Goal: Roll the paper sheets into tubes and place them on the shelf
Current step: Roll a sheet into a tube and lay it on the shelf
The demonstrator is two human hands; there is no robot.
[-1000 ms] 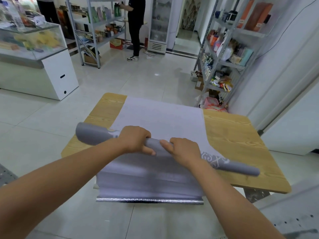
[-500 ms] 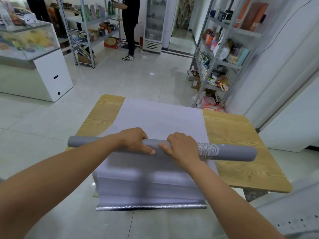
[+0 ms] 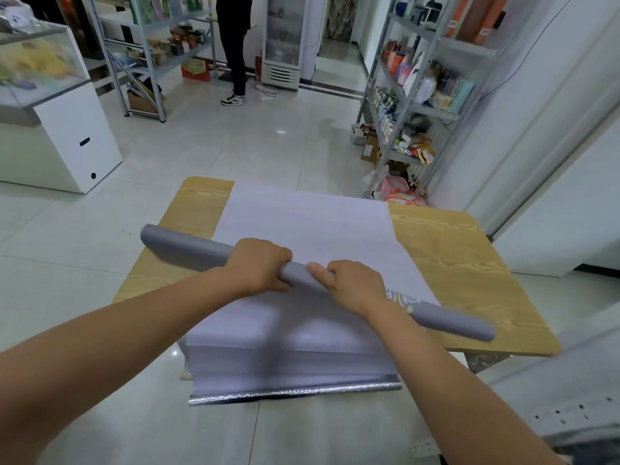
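Both hands grip one rolled tube: the left hand [image 3: 256, 265] is curled shut around it just left of centre, and the right hand [image 3: 352, 286] is wrapped over it beside the left, thumb on top. The grey paper tube [image 3: 188, 245] is held above the tabletop [image 3: 463, 263], tilted, its left end toward 10 o'clock and its right end toward 4 o'clock, with a swirl print showing just past the right wrist.

To finish well, I judge the grip should stay even and gentle so the roll neither springs loose nor creases, and the tube should be levelled before it is carried off.

Under the hands lies the stack of paper sheets [image 3: 308, 223], draped over the near edge with a silvery strip [image 3: 295, 394] hanging lowest; a dragged tube end could ruffle them.

Farther out at 1 o'clock stands the metal shelf [image 3: 419, 105], already crowded with goods, with bags on the floor at its foot, so a long tube needs a free spot. At 12 o'clock a person [image 3: 235, 45] stands by another rack [image 3: 151, 62].
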